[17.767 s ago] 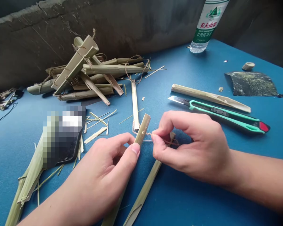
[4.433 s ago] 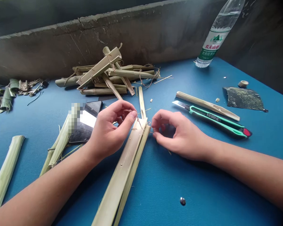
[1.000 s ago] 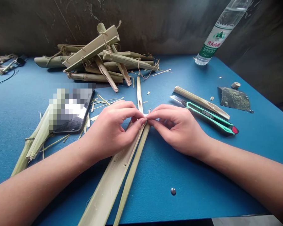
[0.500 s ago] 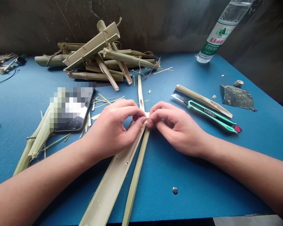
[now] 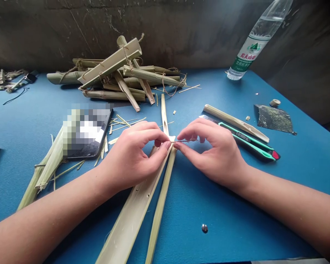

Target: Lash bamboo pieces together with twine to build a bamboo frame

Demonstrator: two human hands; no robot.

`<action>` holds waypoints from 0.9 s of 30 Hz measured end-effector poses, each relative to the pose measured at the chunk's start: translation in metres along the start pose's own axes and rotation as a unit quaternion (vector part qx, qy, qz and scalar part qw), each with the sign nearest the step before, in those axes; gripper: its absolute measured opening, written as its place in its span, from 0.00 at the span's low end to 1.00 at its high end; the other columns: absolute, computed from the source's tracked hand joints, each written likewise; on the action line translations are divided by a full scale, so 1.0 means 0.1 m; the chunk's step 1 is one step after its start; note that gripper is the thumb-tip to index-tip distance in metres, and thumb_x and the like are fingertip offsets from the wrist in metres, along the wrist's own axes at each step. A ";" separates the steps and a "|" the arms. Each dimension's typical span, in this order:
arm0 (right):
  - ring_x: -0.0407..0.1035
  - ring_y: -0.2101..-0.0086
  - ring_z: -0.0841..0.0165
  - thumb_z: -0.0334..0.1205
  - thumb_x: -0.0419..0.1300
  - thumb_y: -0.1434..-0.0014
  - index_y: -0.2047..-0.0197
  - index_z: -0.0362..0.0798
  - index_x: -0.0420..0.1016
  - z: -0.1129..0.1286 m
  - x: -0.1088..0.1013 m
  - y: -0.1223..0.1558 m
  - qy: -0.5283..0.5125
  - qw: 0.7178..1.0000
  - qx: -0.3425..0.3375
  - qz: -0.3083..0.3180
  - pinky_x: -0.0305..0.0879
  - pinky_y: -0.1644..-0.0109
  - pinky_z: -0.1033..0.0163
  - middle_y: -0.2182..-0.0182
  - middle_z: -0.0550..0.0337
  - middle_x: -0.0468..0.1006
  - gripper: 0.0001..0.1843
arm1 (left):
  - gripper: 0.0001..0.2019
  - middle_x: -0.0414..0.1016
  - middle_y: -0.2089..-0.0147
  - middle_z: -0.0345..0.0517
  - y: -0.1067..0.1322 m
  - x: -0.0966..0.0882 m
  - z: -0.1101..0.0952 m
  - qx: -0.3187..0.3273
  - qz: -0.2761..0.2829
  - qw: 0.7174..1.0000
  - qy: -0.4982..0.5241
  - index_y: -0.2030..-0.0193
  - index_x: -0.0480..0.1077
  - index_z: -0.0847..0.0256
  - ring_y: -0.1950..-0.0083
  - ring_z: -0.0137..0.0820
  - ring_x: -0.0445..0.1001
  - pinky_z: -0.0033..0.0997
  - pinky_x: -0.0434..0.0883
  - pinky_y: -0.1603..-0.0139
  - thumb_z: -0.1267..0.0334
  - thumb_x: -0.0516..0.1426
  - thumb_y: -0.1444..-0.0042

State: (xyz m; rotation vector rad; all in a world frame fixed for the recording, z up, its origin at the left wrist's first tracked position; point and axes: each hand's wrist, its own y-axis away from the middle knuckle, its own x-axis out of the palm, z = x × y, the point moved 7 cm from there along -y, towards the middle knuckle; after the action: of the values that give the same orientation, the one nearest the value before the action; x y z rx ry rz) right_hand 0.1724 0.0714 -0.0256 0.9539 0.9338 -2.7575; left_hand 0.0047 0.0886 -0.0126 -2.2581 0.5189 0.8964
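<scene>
Two long split bamboo strips lie side by side on the blue table, running from the near edge up to my hands. My left hand pinches the far end of the strips, thumb and forefinger closed. My right hand pinches a thin brown string that runs from that same end toward the right. The fingertips of both hands almost meet over the strip ends. A thin bamboo sliver lies just beyond them.
A pile of tied bamboo pieces sits at the back. A phone and green stalks lie left. A green utility knife, a bamboo piece, dark sandpaper and a water bottle are right. A small metal bead lies near the front edge.
My right hand has drawn slightly to the right, pulling the string out straight from the strip ends. My left hand keeps its pinch in place.
</scene>
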 end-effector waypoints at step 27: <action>0.68 0.68 0.71 0.21 0.63 0.42 0.60 0.45 0.79 -0.06 0.24 0.04 -0.107 0.982 0.064 0.143 0.64 0.60 0.64 0.67 0.64 0.78 0.11 | 0.05 0.76 0.65 0.42 0.00 0.05 0.03 -0.012 0.026 0.999 0.016 0.59 0.84 0.63 0.62 0.30 0.71 0.33 0.68 0.57 0.71 0.64 0.35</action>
State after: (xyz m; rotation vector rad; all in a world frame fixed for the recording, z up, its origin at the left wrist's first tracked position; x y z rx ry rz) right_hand 0.1574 0.0742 -0.0449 0.7228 0.5439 -2.6292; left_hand 0.0068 0.0902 -0.0175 -2.2925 0.5874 0.8985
